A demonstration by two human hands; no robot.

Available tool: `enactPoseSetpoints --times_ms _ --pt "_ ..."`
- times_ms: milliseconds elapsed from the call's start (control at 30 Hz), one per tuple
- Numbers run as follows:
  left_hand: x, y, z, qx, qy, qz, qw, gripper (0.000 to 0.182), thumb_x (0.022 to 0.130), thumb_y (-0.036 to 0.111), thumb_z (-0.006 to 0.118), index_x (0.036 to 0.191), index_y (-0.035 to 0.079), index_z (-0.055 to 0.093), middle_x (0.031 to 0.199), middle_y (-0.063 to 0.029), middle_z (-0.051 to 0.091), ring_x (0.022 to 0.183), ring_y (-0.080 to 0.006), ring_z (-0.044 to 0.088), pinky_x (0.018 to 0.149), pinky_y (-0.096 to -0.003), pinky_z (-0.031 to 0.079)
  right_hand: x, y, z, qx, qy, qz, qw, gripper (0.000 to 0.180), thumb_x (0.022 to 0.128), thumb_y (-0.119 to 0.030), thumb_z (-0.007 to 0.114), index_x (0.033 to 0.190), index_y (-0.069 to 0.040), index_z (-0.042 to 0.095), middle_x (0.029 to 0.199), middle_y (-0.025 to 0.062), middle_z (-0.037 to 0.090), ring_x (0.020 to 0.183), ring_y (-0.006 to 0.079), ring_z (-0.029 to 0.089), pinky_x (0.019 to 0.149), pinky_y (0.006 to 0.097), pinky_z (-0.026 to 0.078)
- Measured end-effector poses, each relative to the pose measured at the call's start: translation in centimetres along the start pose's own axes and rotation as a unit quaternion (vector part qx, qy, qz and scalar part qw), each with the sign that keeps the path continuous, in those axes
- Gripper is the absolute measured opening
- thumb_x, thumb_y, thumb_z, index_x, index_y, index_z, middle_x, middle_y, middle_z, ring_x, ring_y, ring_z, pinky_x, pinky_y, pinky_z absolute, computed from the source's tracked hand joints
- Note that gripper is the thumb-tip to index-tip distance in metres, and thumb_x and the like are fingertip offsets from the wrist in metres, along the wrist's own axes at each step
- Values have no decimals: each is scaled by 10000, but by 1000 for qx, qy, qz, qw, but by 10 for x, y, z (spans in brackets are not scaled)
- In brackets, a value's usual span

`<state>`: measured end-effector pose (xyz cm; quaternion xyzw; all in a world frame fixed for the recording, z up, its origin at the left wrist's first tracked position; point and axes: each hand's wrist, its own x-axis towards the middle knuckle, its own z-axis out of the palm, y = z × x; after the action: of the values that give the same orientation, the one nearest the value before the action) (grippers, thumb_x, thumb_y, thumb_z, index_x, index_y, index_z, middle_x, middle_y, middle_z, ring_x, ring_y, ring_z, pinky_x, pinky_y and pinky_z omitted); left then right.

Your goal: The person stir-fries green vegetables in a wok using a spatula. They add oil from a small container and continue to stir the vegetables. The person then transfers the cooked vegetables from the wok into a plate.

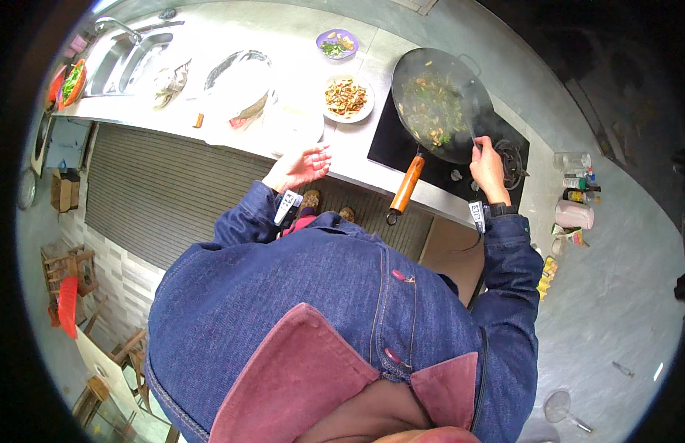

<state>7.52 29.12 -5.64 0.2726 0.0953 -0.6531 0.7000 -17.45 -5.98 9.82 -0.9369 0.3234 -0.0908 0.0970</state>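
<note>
My right hand grips the handle of a metal cooking utensil, whose far end reaches into a dark wok. In the wok lie green vegetables mixed with paler pieces, under light steam. The wok's wooden handle points towards my body over the counter's edge. My left hand is palm up with its fingers apart, holding nothing, in front of the counter. Near it on the counter stand a pale plate, overexposed, and a white plate of cooked sliced food. Behind is a purple bowl with chopped greens and pale pieces.
A black gas hob carries the wok, with a second burner at the right. Jars and bottles line the counter's right part. At the left are a double sink, an orange basket of greens and a large bowl.
</note>
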Motion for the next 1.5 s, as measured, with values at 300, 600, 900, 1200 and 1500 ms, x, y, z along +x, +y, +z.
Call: enactPoseSetpoints --times_ms 300,600,900,1200,1500 --pt "2 -1 -1 -15 7 11 1000 298 968 159 579 1226 11 564 1113 -120 581 1027 -225 578 891 -349 517 -60 22 -79 -10 -118 -1 993 201 923 -175 598 1118 -150 643 791 152 671 772 357 662 666 446 490" --pt "3 2 7 1 2 5 1000 319 975 154 564 1262 14 553 1118 -125 582 1022 -225 585 885 -347 528 -28 4 -26 129 -69 -11 989 209 947 -138 572 1144 -78 606 815 208 653 752 368 646 677 412 485" --pt "34 5 -15 -6 66 23 998 358 968 160 574 1292 13 541 1246 -159 568 1135 -259 569 971 -362 496 -36 14 -66 -116 -74 3 990 224 925 -186 591 1144 -144 616 905 186 698 883 413 660 706 496 512" --pt "189 10 -43 -16 221 32 975 343 923 94 599 1226 -14 481 1257 -198 567 1089 -340 615 914 -442 561 -60 5 -111 29 -118 2 993 203 922 -158 617 1120 -129 656 879 165 690 802 346 671 671 408 493" --pt "255 3 -75 -54 194 143 969 372 944 -49 419 1304 44 423 1142 -202 587 915 -309 654 764 -420 615 -44 1 -103 -155 -104 22 982 212 911 -179 603 1122 -156 610 944 133 705 889 370 668 722 481 516"
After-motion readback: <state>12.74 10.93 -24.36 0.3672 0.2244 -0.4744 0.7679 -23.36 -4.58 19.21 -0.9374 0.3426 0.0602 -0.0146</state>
